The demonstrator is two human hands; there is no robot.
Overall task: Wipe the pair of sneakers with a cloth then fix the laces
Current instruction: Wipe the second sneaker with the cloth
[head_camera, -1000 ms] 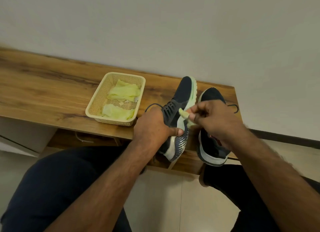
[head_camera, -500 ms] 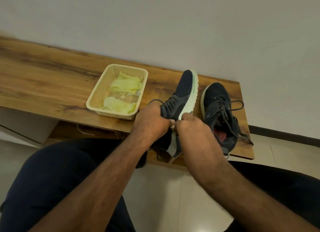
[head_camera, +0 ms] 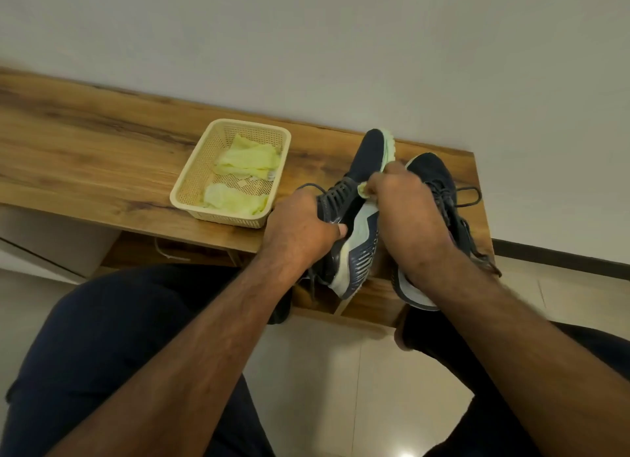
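I see a wood-grain bench (head_camera: 102, 156) running along a pale wall, right end cut square. On it: a cream mesh basket (head_camera: 191, 190) near the front edge, holding yellow-green cloths (head_camera: 245, 160). Right of the basket, well apart from it, two dark sneakers. Left sneaker (head_camera: 370, 156) is tipped on its side, sole facing right, heel hanging past the front edge; can't tell how much of it actually bears on the wood. Right sneaker (head_camera: 433, 172) sits upright by the bench's right end, laces (head_camera: 468, 197) loose across the top, heel also over the front edge. Below the top there's an open shelf (head_camera: 191, 248) with a white cord on it.
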